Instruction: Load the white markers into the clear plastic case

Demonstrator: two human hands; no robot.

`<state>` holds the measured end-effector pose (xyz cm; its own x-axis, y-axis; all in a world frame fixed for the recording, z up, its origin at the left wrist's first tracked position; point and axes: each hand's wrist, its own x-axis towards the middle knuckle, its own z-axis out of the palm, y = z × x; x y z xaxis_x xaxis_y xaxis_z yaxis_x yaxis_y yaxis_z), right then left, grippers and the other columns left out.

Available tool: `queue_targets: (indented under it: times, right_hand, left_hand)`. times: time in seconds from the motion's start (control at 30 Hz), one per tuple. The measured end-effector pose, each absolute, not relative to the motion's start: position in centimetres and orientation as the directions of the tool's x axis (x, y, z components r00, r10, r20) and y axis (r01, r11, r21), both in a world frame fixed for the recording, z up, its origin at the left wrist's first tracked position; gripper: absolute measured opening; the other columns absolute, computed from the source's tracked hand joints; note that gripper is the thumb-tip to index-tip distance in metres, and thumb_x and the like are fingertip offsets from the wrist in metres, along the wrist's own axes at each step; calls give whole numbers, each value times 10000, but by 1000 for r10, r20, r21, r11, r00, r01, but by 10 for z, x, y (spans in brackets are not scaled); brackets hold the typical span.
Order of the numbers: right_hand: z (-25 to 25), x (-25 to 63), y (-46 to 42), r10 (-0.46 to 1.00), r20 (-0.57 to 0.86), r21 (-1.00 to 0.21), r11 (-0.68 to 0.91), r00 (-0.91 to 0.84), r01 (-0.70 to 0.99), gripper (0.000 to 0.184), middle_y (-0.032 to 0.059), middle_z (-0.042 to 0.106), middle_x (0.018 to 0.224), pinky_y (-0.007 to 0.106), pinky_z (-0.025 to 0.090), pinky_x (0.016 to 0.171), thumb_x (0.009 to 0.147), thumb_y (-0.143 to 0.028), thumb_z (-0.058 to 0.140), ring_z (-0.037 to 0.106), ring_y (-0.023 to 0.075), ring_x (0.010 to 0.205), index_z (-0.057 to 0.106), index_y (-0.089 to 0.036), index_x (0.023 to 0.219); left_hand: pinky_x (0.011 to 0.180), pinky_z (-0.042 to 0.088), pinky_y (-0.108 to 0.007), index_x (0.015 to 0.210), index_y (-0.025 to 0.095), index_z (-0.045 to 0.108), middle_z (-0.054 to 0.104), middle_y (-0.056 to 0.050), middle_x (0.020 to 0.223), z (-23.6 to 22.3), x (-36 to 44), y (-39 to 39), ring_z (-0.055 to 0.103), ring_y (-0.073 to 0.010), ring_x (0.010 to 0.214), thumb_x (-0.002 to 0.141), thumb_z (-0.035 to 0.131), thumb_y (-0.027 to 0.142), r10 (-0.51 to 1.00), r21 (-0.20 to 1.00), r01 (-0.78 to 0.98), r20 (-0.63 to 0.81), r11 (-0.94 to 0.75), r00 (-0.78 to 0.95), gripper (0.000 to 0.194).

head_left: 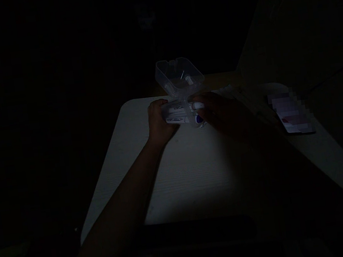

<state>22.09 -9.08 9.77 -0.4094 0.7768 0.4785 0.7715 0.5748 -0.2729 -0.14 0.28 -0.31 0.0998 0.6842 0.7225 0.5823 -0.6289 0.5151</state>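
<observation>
A clear plastic case [180, 74] stands at the far side of the table with its lid raised. Several white markers [178, 119] lie side by side in it, one with a dark blue end. My left hand [160, 123] is wrapped round the left end of the case. At the right end, my right hand [220, 111] has its thumb and fingers round the end of a white marker; the hand is in deep shadow and its other fingers are hard to make out.
The scene is very dark. A pale wood-grain table [184, 177] with rounded corners carries the case. A lit phone [294, 114] lies at its right edge. Some crumpled clear plastic [243, 96] lies behind my right hand. A dark strip [197, 231] runs along the near edge.
</observation>
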Motion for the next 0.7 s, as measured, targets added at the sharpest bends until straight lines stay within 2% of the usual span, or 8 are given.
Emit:
queue_targets:
  times: [0.2, 0.4, 0.53, 0.63, 0.7]
  right_hand:
    - [96, 220, -89, 783, 484, -281, 561, -390, 778, 490, 124, 663, 1410, 362, 540, 1006, 1096, -458, 292, 656, 242, 1254, 613, -183, 1344]
    - [103, 224, -90, 771, 499, -317, 588, -397, 744, 465, 132, 667, 1406, 374, 524, 1057, 1087, -406, 346, 648, 244, 1263, 629, -156, 1358]
    - [117, 235, -94, 769, 600, -380, 516, -220, 767, 463, 145, 684, 1370, 386, 534, 1058, 1078, -396, 350, 657, 240, 1246, 640, -162, 1351]
    - [117, 246, -89, 770, 637, -446, 407, -37, 797, 477, 201, 651, 1408, 458, 537, 1080, 1066, -354, 338, 640, 275, 1273, 594, -113, 1389]
    - [109, 255, -78, 751, 660, -423, 348, 21, 837, 502, 244, 611, 1450, 508, 495, 1130, 1037, -295, 360, 601, 312, 1328, 553, -59, 1435]
  left_hand:
    - [1026, 518, -487, 1225, 241, 457, 604, -80, 1209, -4, -3, 5, 615, -287, 1155, 675, 810, 246, 661, 489, 583, 741, -649, 114, 654]
    - [997, 525, -474, 1229, 249, 464, 600, -85, 1212, -7, -3, 8, 613, -290, 1150, 675, 851, 311, 685, 527, 572, 723, -629, 87, 678]
    - [973, 528, -472, 1229, 260, 461, 600, -82, 1205, -8, -3, 9, 618, -294, 1144, 667, 861, 301, 695, 546, 561, 715, -623, 75, 691]
    - [953, 537, -467, 1225, 279, 459, 608, -77, 1209, -6, -3, 7, 624, -292, 1137, 659, 865, 282, 703, 551, 555, 706, -624, 89, 697]
    - [942, 543, -463, 1234, 283, 454, 613, -76, 1203, -6, -3, 5, 627, -286, 1130, 673, 857, 271, 706, 561, 546, 703, -622, 82, 691]
